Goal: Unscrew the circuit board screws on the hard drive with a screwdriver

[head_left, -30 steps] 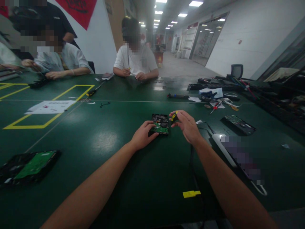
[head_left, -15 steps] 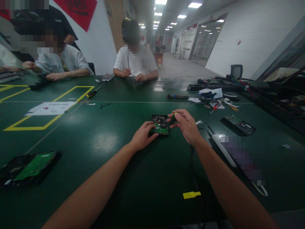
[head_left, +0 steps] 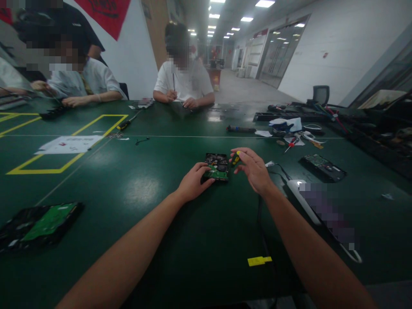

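A small hard drive (head_left: 217, 167) with a green circuit board lies on the green table (head_left: 141, 201) in front of me. My left hand (head_left: 193, 182) rests on its near left corner, fingers curled round the edge, holding it down. My right hand (head_left: 252, 169) pinches a black and yellow screwdriver (head_left: 235, 159) by its handle, with the tip pointed down at the drive's right side.
Another hard drive (head_left: 40, 223) lies at the near left, a third (head_left: 323, 167) at the right. A white power strip (head_left: 309, 201) and a black cable run by my right arm. Loose tools (head_left: 291, 143) sit further back. Two people sit across the table, working.
My right fingers have shifted on the screwdriver handle, turning it slightly. The left hand and the drive have stayed put.
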Tool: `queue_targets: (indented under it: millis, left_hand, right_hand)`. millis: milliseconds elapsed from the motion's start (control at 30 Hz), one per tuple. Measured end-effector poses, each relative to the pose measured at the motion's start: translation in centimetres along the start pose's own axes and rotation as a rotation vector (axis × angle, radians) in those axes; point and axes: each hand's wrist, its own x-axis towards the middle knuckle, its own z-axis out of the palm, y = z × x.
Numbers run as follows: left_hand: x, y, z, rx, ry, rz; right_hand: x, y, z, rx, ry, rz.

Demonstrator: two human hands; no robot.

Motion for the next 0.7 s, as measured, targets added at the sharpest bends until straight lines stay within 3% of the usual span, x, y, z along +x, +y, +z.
queue_targets:
  millis: [467, 700]
  left_hand:
    - [-0.01, 0.25, -0.19, -0.007, -0.008, 0.001]
    - [-0.05, 0.14, -0.10, 0.006, -0.012, -0.010]
  right_hand:
    - [-0.08, -0.22, -0.07, 0.162, -0.024, 0.028]
    - [-0.11, -0.36, -0.21, -0.001, -0.007, 0.010]
